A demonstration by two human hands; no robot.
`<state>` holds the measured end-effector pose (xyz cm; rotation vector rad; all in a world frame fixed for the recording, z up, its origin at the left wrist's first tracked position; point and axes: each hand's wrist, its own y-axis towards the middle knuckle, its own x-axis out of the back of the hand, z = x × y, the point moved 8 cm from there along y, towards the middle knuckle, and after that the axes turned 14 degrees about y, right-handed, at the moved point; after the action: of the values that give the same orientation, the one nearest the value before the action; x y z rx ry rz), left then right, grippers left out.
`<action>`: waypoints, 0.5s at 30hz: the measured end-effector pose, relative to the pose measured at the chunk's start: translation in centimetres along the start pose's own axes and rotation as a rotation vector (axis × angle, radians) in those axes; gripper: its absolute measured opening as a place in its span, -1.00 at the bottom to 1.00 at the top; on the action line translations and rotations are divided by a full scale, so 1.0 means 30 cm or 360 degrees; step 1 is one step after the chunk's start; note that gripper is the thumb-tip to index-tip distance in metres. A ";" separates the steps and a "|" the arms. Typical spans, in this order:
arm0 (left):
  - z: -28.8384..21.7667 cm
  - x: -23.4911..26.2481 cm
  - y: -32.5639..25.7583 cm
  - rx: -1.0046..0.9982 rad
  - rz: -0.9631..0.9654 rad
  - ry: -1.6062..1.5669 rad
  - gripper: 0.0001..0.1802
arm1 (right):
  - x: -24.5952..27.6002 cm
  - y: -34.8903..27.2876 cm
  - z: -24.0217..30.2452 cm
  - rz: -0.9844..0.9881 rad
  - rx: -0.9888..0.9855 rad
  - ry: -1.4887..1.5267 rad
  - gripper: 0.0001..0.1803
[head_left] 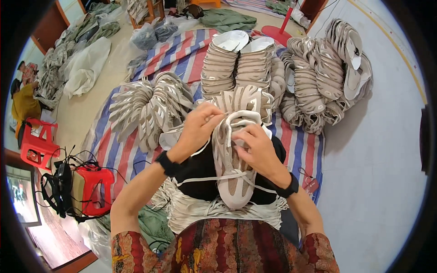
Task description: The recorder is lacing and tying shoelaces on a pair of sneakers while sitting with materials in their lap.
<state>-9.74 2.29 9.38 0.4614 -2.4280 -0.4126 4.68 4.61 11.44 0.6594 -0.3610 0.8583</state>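
I see floor (364, 191), striped sheet (170, 57), stools (40, 144) left, shoe stacks (220, 68) far; left hand (200, 127) pinches at the shoe (234, 196); right hand (258, 150) curls, its hold I cannot tell

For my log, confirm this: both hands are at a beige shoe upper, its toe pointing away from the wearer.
One fix: the toe points toward the wearer, as the head view shows. The left hand and right hand are indeed at the beige shoe upper.
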 end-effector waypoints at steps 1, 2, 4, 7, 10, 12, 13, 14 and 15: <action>0.019 0.008 -0.035 0.0144 0.0057 -0.0085 -0.89 | 0.010 -0.011 0.026 -0.0004 -0.0013 0.0029 -0.77; 0.031 0.004 -0.083 0.0288 0.0116 -0.0171 -0.89 | -0.001 -0.029 0.034 0.0008 -0.0021 0.0028 -0.77; 0.047 -0.046 -0.209 0.0789 0.0189 -0.0646 -0.88 | -0.041 -0.062 0.003 0.0109 -0.0383 0.0271 -0.79; 0.057 -0.108 -0.331 0.0897 0.0437 -0.0581 -0.91 | -0.057 -0.067 -0.009 0.0129 -0.0565 0.0409 -0.77; 0.036 -0.170 -0.387 0.0839 0.0551 -0.0653 -0.92 | -0.088 -0.087 -0.069 0.0147 -0.0874 0.0881 -0.75; 0.033 -0.182 -0.393 0.0803 0.0595 -0.0563 -0.93 | -0.096 -0.092 -0.081 0.0130 -0.0850 0.1045 -0.73; 0.034 -0.183 -0.389 0.0838 0.0565 -0.0539 -0.93 | -0.090 -0.088 -0.071 0.0161 -0.0739 0.0881 -0.75; 0.036 -0.183 -0.385 0.0871 0.0535 -0.0516 -0.93 | -0.084 -0.084 -0.057 0.0192 -0.0627 0.0716 -0.76; 0.037 -0.184 -0.390 0.0869 0.0532 -0.0511 -0.93 | -0.078 -0.079 -0.050 0.0191 -0.0621 0.0719 -0.76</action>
<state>-3.70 -5.61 1.03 0.2101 -2.8567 0.3586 5.17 3.13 8.14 0.0742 -0.1511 0.9886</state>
